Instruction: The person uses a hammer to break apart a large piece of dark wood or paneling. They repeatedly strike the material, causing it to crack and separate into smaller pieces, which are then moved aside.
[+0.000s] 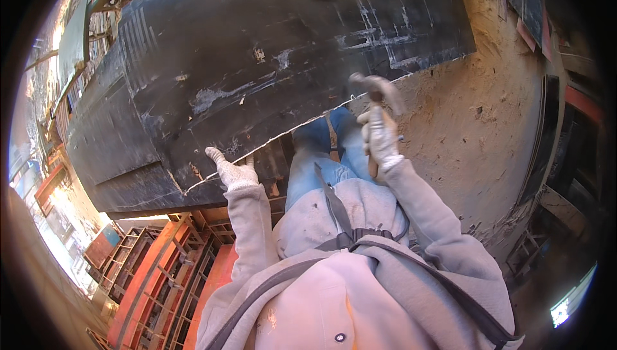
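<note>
Hammer (384, 88) is clenched in the right hand (382, 136); leftward, the left hand (238, 172) pinches the near edge of the black panel (308, 35).

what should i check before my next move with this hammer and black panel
1. Hammer in the right hand: ok, handle gripped.
2. Left hand at the near edge of the black panel: ok.
3. Left hand apart from the hammer: ok.
4. Gloves on both hands: ok.
5. White string fastened along that edge: cannot tell.
6. Panel unmarked: not ok, pale scuffs show.
</note>
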Tool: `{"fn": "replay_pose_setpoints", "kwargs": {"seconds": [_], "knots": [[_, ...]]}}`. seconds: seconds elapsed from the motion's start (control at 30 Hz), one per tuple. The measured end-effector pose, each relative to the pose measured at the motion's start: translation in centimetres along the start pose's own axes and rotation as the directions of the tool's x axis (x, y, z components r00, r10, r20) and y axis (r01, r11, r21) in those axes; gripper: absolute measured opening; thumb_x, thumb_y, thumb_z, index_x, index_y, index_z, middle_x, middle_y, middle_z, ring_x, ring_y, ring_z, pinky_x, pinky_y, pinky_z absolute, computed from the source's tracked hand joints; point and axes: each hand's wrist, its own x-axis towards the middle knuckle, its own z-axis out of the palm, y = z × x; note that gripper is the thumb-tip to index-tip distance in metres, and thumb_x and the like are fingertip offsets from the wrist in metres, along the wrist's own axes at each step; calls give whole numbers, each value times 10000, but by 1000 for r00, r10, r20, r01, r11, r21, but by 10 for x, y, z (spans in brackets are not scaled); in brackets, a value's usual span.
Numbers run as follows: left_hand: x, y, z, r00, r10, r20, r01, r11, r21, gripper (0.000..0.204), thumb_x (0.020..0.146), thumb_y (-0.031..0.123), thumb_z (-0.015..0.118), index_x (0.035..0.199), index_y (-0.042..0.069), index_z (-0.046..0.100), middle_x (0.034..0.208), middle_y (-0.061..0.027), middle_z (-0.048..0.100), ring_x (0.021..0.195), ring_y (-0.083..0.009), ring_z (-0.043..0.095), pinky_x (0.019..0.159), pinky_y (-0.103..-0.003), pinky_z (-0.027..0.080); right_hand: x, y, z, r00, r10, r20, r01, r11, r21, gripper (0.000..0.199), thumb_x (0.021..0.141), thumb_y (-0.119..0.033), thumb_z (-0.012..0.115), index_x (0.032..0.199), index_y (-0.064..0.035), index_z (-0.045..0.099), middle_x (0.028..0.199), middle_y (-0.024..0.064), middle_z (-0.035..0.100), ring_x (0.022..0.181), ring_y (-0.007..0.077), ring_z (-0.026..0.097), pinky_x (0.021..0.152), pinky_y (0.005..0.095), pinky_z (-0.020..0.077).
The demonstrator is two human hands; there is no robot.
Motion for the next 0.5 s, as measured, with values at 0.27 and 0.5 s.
{"fn": "replay_pose_setpoints", "kwargs": {"seconds": [0.27, 0.5], "knots": [[5, 3, -10, 999, -21, 44, 20, 1000, 15, 705, 943, 638, 634, 1473, 185, 532, 1488, -61, 562, 1352, -308, 530, 1128, -549, 472, 7, 54, 14, 936, -346, -68, 273, 832, -482, 543, 1064, -554, 487, 1074, -42, 666, 811, 176, 706, 749, 314, 718, 693, 448, 543], [10, 4, -14, 989, -52, 137, 56, 998, -28, 683, 964, 628, 615, 1476, 183, 533, 1499, -57, 555, 1367, -306, 512, 1145, -592, 437, -2, 23, 18, 911, -384, -149, 336, 902, -273, 504, 1081, -494, 507, 968, -32, 676, 762, 123, 675, 678, 255, 659, 665, 414, 524]]}}
